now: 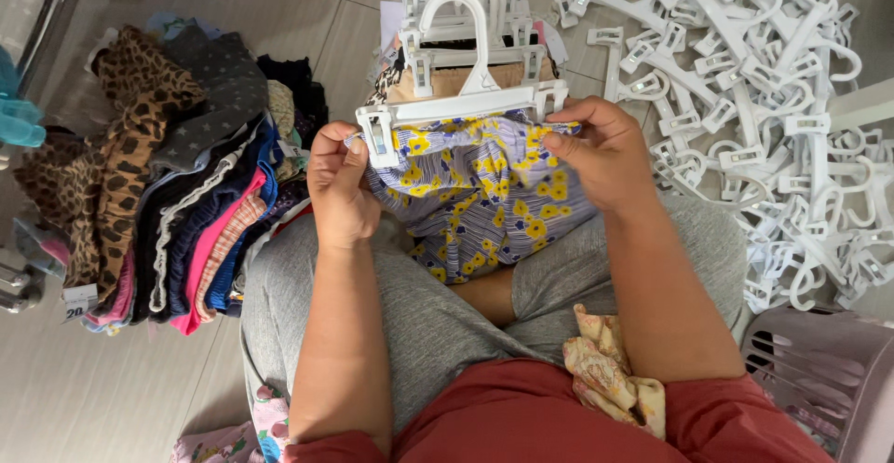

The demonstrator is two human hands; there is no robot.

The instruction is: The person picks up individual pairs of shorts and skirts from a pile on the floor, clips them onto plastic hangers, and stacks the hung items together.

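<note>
I sit cross-legged on a tiled floor. My left hand (341,183) pinches the left waist edge of a blue garment with yellow flowers (484,197) at the left clip of a white clip hanger (466,100). My right hand (601,151) grips the garment's right waist edge at the hanger's right clip. The garment hangs down over my grey-trousered legs. A small cream floral cloth (610,374) lies in my lap by my right forearm.
A pile of folded clothes (177,174), leopard print, grey, pink and navy, lies to my left. Several hung garments on white hangers (461,30) are stacked ahead. A heap of loose white clip hangers (773,100) spreads right. A lilac plastic basket (829,370) stands lower right.
</note>
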